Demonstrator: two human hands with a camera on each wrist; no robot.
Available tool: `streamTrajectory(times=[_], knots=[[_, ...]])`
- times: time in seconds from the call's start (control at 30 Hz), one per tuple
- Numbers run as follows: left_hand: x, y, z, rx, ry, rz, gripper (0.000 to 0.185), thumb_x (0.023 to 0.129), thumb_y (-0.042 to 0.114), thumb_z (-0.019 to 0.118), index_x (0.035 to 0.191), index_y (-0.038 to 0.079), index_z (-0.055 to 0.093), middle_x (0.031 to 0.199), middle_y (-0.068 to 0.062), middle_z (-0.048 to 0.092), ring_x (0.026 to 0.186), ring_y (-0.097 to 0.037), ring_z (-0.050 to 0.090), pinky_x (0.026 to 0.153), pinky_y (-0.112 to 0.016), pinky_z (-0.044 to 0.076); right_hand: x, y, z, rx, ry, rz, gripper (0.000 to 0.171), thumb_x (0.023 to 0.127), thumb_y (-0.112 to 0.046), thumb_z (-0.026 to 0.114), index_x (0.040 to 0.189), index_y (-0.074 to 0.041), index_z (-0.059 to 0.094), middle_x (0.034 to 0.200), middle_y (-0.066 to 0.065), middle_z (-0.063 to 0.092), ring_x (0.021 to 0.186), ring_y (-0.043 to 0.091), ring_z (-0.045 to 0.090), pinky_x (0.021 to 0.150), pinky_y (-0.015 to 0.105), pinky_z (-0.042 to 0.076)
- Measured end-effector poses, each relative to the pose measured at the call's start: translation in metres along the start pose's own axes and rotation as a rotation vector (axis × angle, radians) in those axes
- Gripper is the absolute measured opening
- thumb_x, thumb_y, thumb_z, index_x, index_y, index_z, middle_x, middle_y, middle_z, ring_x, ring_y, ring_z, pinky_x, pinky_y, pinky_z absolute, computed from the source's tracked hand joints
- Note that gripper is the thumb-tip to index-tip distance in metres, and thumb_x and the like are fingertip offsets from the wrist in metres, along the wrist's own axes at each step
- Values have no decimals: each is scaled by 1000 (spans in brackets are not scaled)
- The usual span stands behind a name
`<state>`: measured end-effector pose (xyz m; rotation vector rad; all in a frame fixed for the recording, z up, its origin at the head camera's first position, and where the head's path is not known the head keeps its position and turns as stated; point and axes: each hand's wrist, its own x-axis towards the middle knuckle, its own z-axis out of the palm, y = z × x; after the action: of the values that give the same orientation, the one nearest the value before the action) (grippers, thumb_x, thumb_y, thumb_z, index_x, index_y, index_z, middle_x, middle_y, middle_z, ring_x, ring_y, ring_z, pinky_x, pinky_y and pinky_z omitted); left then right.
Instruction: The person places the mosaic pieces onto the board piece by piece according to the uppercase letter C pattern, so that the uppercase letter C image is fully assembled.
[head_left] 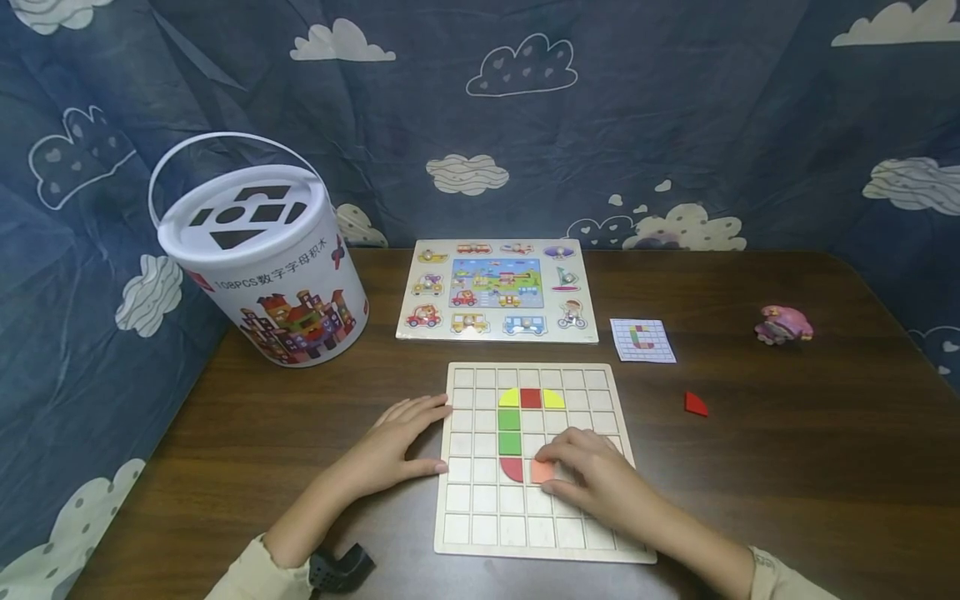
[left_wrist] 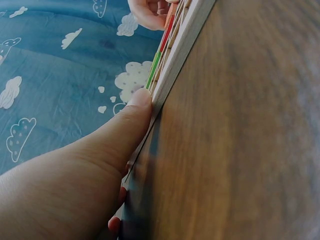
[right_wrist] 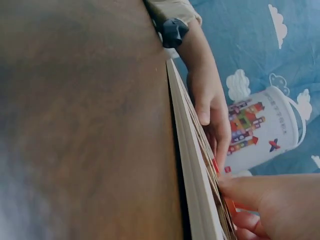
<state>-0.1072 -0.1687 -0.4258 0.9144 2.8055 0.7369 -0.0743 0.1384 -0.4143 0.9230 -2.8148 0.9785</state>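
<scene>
A wooden grid board [head_left: 457, 500] lies on the table in front of me. Along its left edge rests my left hand [head_left: 390, 442], fingers extended, with the thumb touching the rim. My right hand [head_left: 592, 475] pinches an orange square tile [head_left: 542, 472] between thumb and fingers, at the cell right of a red quarter-circle tile [head_left: 512, 469]. Two green square tiles [head_left: 509, 431] stand in a column above that one. The top row holds a yellow quarter-circle [head_left: 509, 398], a red square tile [head_left: 530, 398] and another yellow quarter-circle [head_left: 553, 399].
Right of the board lies a loose red quarter-circle [head_left: 695, 405]. A small pattern card [head_left: 643, 341] is above it, and a pink toy figure [head_left: 783, 325] is farther right. Behind the board are a vehicle picture puzzle [head_left: 497, 290] and, at left, a white lidded bucket [head_left: 262, 267].
</scene>
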Motion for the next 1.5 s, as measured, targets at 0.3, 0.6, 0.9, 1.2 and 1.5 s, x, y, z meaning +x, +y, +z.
streamTrajectory(times=[0.3, 0.6, 0.9, 1.2, 1.5], knots=[[-1, 0, 0, -3, 1, 1, 73, 78, 56, 56, 137, 17, 38, 144, -1, 29, 130, -23, 24, 106, -43, 13, 3, -1, 4, -12, 9, 16, 19, 77, -23, 69, 95, -25, 64, 95, -21, 51, 89, 1, 44, 76, 29, 38], [-1, 0, 0, -7, -13, -12, 74, 78, 56, 57, 138, 18, 37, 144, 0, 28, 131, -20, 22, 107, -40, 11, 3, 1, -8, 9, -59, 7, 33, 77, -29, 70, 108, -22, 61, 105, -17, 52, 96, 3, 46, 82, 32, 42], [0, 0, 0, -5, -3, 7, 74, 78, 56, 57, 137, 16, 38, 143, -1, 29, 131, -22, 23, 107, -42, 12, -9, 21, -56, -50, 79, 11, 45, 74, -15, 74, 115, -11, 57, 115, 0, 54, 105, 19, 49, 84, 46, 42], [0, -1, 1, -6, -4, 8, 74, 78, 56, 56, 137, 16, 38, 144, -1, 29, 131, -22, 23, 107, -42, 12, -33, 73, -92, -114, 202, 128, 45, 78, -16, 70, 119, -7, 53, 115, 10, 51, 102, 31, 47, 78, 51, 40], [0, 0, 0, -9, -7, 6, 74, 78, 57, 56, 137, 16, 37, 144, 0, 28, 131, -22, 23, 107, -42, 11, -44, 116, -91, -164, 167, 199, 38, 80, -15, 69, 113, -2, 56, 111, 17, 50, 93, 34, 51, 72, 52, 42]])
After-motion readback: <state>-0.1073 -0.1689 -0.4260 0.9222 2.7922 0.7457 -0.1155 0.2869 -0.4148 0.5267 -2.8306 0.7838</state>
